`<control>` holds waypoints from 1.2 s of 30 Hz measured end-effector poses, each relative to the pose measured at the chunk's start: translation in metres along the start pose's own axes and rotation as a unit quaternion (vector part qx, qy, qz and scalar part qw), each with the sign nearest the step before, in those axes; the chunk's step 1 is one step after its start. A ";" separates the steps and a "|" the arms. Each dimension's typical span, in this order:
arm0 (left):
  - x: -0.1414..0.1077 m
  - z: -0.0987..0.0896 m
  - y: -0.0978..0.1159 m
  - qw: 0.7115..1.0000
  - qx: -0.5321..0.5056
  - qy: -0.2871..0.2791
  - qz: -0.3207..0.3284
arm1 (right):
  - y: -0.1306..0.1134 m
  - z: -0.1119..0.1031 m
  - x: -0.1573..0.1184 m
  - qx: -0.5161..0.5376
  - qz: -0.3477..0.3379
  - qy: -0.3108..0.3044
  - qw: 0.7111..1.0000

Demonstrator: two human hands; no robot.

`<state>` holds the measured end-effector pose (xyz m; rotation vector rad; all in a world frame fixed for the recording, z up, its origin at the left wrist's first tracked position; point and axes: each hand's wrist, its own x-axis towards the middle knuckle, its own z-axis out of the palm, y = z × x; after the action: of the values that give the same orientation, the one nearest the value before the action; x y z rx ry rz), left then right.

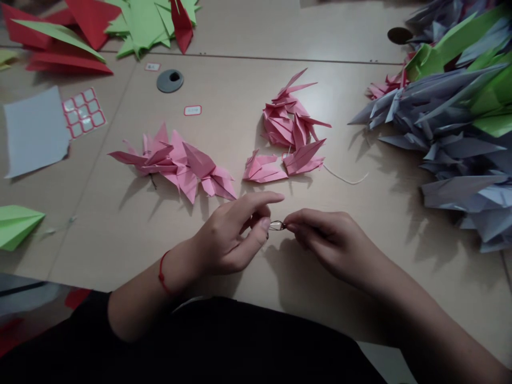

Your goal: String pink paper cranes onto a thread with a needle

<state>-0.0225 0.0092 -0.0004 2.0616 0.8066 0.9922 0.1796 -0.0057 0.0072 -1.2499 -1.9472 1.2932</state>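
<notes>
**Origami cranes and wire loop on a worktop, viewed from the head, left to right.** At the left edge of the worktop [100, 224] lies a green origami crane [16, 228]. Beyond it are a grey paper sheet [36, 132] and a sticker sheet [84, 112] with red-bordered blank squares. Small red-bordered labels [192, 110] near the far side carry writing too small to read. Centre: pink origami cranes [172, 162] lie in two loose groups, all fully folded. The left hand [228, 237], with a red cord bracelet [162, 273], has its forefinger extended; its thumb curves toward a small wire loop [277, 225], but contact cannot be told. The right hand [332, 245] has its fingers pressed together, with thumb and forefinger pinching the loop's end. A white thread [346, 178] lies loose beside the right-hand pink group [288, 125]. At the right edge, grey-blue origami cranes [448, 144] are heaped.
</notes>
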 end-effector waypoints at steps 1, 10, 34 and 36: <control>-0.001 0.000 -0.001 1.000 -0.008 -0.001 -0.013 | 0.000 0.000 0.000 0.012 0.008 -0.002 1.000; 0.003 -0.004 0.003 0.987 -0.050 0.018 -0.151 | -0.001 0.001 0.001 0.161 0.084 0.020 0.983; 0.009 0.010 0.011 0.972 -0.087 0.003 -0.216 | -0.010 0.010 0.000 0.185 0.099 0.097 0.973; 0.009 0.011 0.011 0.974 -0.088 0.015 -0.207 | -0.011 0.011 0.001 0.223 0.124 0.098 0.962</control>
<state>-0.0064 0.0066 0.0069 1.6412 1.0706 0.8267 0.1660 -0.0109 0.0126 -1.3512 -1.2948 1.5551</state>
